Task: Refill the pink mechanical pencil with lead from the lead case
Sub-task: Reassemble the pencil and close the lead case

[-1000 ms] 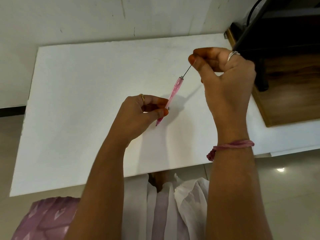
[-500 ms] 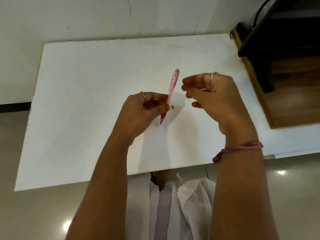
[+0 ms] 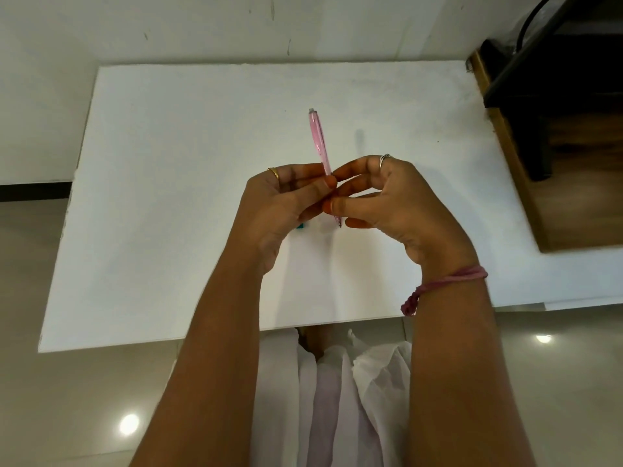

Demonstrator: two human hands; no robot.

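Both hands meet above the middle of the bench, and between them they hold the pink mechanical pencil [image 3: 319,143]. The left hand [image 3: 283,203] pinches the barrel between thumb and fingers just below its midpoint; the right hand [image 3: 387,200] closes thumb and fingertips on the lower part, close to the writing tip, which pokes out beneath the right thumb. The pencil stands nearly upright in the view, leaning slightly, with its capped end away from the person and raised clear of the surface. A gold ring [image 3: 273,172] sits on a left finger, a silver ring [image 3: 385,159] on a right one, and a pink thread bracelet [image 3: 445,284] circles the right wrist.

The white bench [image 3: 168,197] is a plain matte board with a faint shadow of the pencil on it beyond the hands. A small teal object [image 3: 300,226] shows at the edge of the left palm; most of it is hidden, so it cannot be identified, and a pale blurred patch lies beside it under the fingers. Whether the lead case is among these cannot be told.

To the right stands a wooden unit [image 3: 526,197] carrying a dark frame and cable, cut off by the edge of the view. A pale wall [image 3: 168,25] runs behind the bench, glossy floor tiles [image 3: 84,399] reflect ceiling lights, and light fabric [image 3: 337,392] covers the person's lap.
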